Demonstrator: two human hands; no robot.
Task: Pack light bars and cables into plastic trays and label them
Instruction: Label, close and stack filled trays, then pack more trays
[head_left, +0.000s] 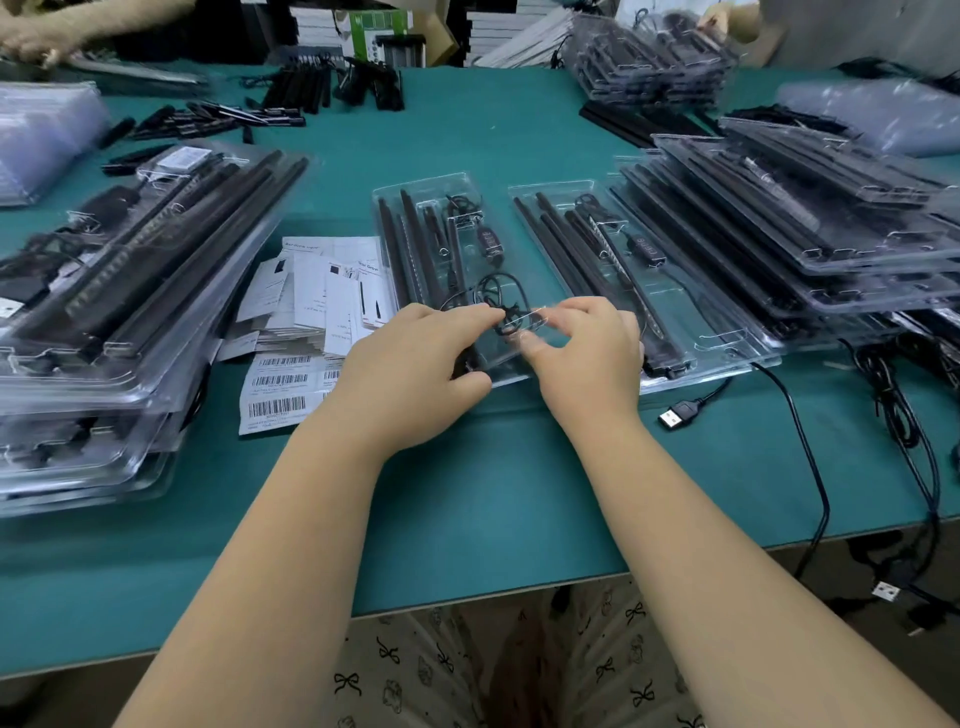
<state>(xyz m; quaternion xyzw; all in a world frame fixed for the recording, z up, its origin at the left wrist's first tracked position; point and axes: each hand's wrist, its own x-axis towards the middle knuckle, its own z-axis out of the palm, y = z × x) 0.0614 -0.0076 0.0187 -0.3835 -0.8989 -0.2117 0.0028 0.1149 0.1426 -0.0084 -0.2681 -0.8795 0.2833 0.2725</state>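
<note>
Both hands meet over the near end of a clear plastic tray (431, 218) on a green table (493, 493). The left hand (410, 374) has its fingers curled, and its fingertips pinch a small coil of black cable (501, 301) lying in the tray. The right hand (592, 353) faces it with curled fingers; it seems to pinch the same coil or a clear wrap around it, though blur makes this hard to tell. The hands cover the tray's near end. Farther up, the tray holds long black light bars (410, 244) lying lengthwise and a small black controller (488, 241).

Just to the right lies a second tray (691, 332), also filled with bars, with a black lead trailing off it to a USB plug (675, 415) on the table. Right of that stands a stack of packed trays (831, 239). To the left of the hands, a loose pile of paper labels (306, 322) with barcodes lies beside another stack of filled trays (119, 291). At the far edge, loose black bars (301, 88) lie in heaps, and another person's hand (31, 39) reaches in at the top left.
</note>
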